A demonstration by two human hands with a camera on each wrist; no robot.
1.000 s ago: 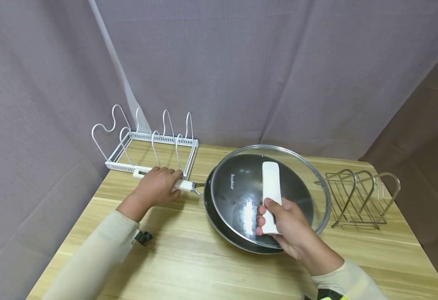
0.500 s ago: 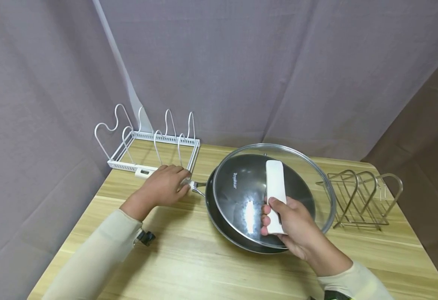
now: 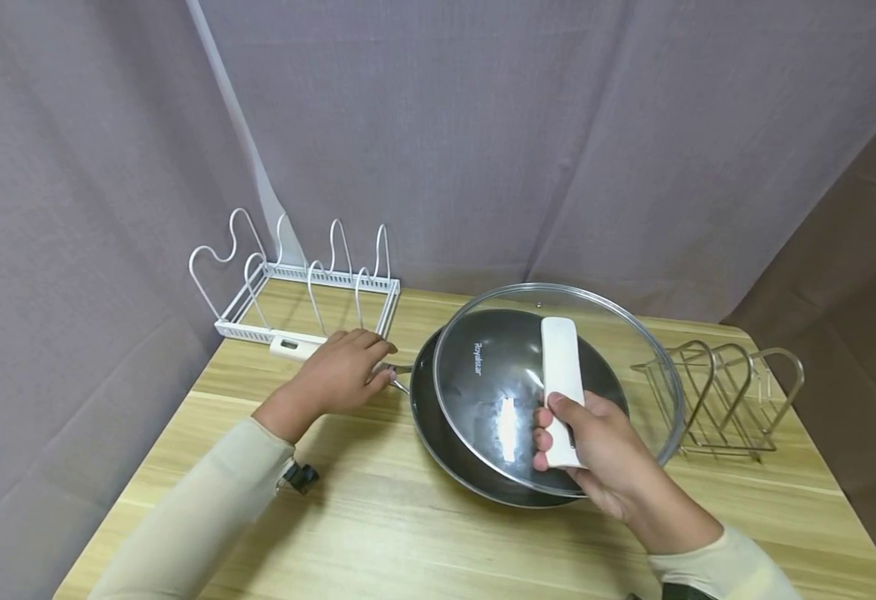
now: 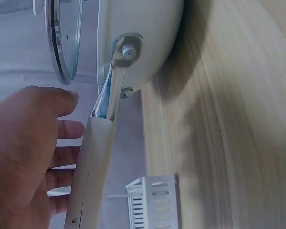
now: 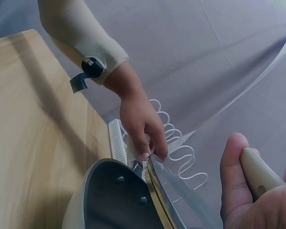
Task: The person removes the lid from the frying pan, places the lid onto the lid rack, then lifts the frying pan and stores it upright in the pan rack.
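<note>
Grey curtains [image 3: 438, 150] hang behind and to the left. Far left stands a white wire rack [image 3: 242, 332], whose near rail lies just beside the end of the pan handle [image 3: 295, 347]; at the right is a metal wire rack [image 3: 743, 387], its left part seen through the glass lid [image 3: 513, 383]. Across most of the opening of the dark-lined pan [image 3: 436, 433], the lid hangs in the way, apart from the rim. Pale, wood-grained, the tabletop [image 3: 377, 525] carries the pan at its middle and both racks. At the right, the right hand [image 3: 595, 442] grips the white lid handle [image 3: 562, 358], thumb on top. At the left, the left hand [image 3: 340, 371] has its fingers loosely extended beside the pan handle; whether they touch it, I cannot tell.
</note>
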